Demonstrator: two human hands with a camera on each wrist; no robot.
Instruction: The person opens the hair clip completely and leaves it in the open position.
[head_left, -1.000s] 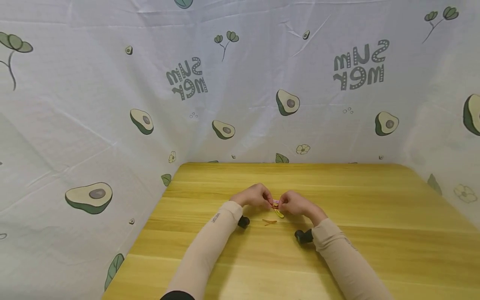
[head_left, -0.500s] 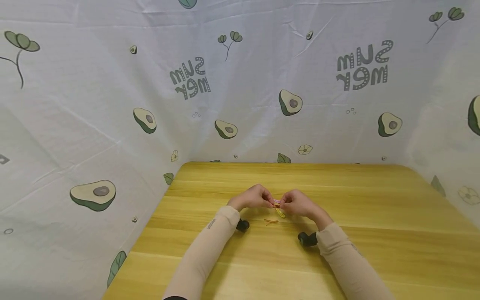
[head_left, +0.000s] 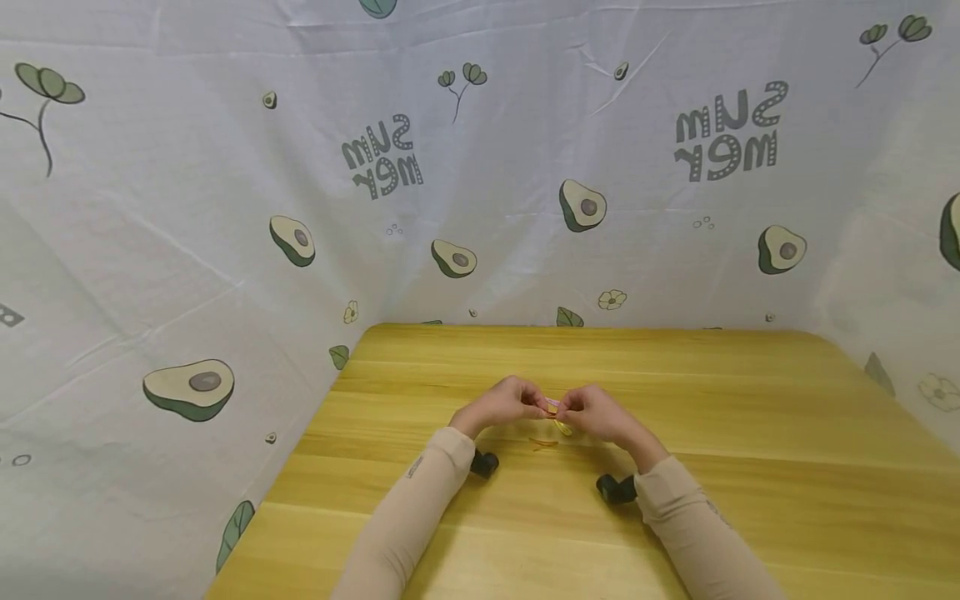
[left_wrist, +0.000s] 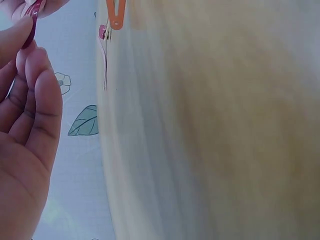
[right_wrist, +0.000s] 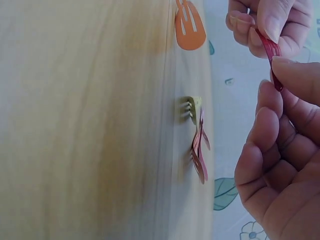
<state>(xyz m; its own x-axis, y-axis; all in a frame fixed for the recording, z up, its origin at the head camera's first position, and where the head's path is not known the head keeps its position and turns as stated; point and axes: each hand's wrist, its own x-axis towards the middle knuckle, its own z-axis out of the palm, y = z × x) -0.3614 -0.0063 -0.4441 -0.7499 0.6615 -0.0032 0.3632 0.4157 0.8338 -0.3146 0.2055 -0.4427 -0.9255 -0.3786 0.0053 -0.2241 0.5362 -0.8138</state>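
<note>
A red snap hair clip [right_wrist: 271,50] is held between both hands, one at each end. My left hand [head_left: 501,403] pinches one end between thumb and fingers, and my right hand [head_left: 600,414] pinches the other. In the right wrist view the clip looks slightly bowed; whether it is snapped open cannot be told. Just below the hands, an orange hair clip [head_left: 543,443] lies on the table. A yellow hair clip [head_left: 564,429] and a pink hair clip [head_left: 552,402] lie behind the held clip, partly hidden by the fingers.
The wooden table [head_left: 480,533] reaches back to a white curtain [head_left: 510,150] printed with avocados. A black wrist camera [head_left: 485,463] hangs below the left wrist, and another black camera [head_left: 617,489] below the right.
The head view has shifted slightly. Both wrists have spread a little apart and the forearms have turned slightly outward. The red hair clip stays pinched between both hands; the loose clips have not moved.
</note>
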